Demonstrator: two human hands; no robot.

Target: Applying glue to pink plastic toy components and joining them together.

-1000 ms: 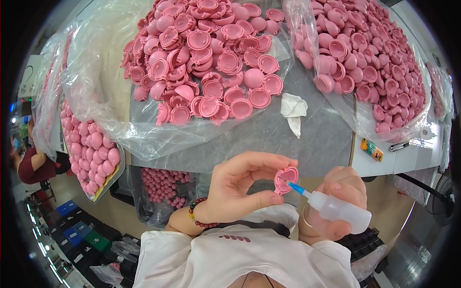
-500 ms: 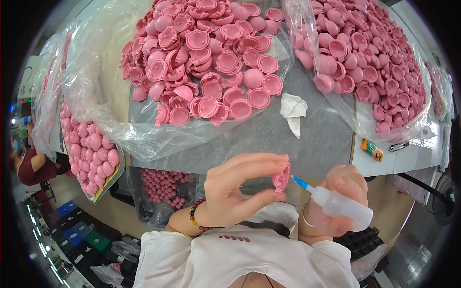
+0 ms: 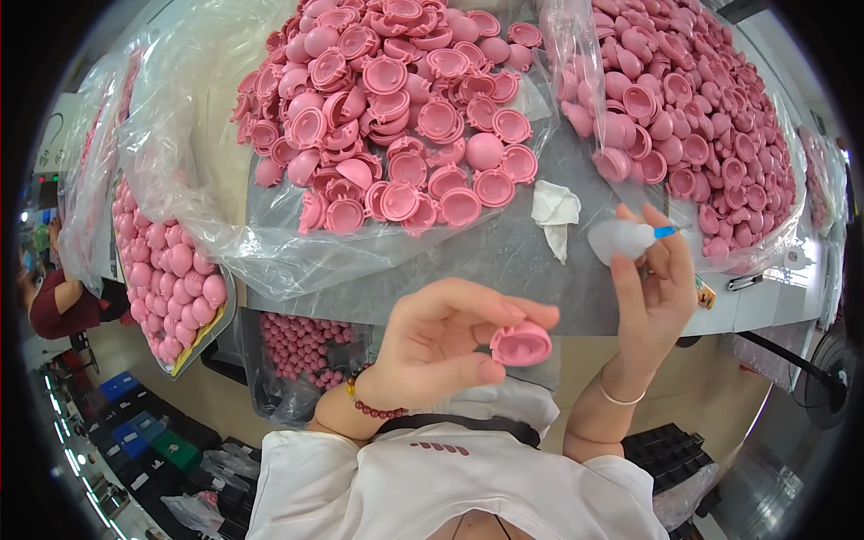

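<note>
My left hand point(image 3: 432, 346) pinches a pink plastic half-shell point(image 3: 522, 345) between thumb and fingers, its hollow side facing up toward me. My right hand point(image 3: 655, 283) is raised farther forward over the table's near right part, its fingers around a translucent white squeeze bottle point(image 3: 616, 241). The bottle lies sideways in that hand, its blue needle tip point(image 3: 664, 231) pointing right, away from the shell. Ahead of both hands, a heap of pink half-shells point(image 3: 432, 117) spreads over clear plastic sheeting.
A second heap of pink shells point(image 3: 693, 135) lies at the right in plastic. A crumpled white tissue point(image 3: 555, 209) sits between the heaps. Rounded pink balls point(image 3: 171, 288) fill a tray at left. A partly hidden orange-green item point(image 3: 705, 292) and a fan point(image 3: 823, 369) are at right.
The bottle has moved away from the shell, forward, and its tip has swung from pointing left to pointing right. My left hand has turned the shell so its hollow shows.
</note>
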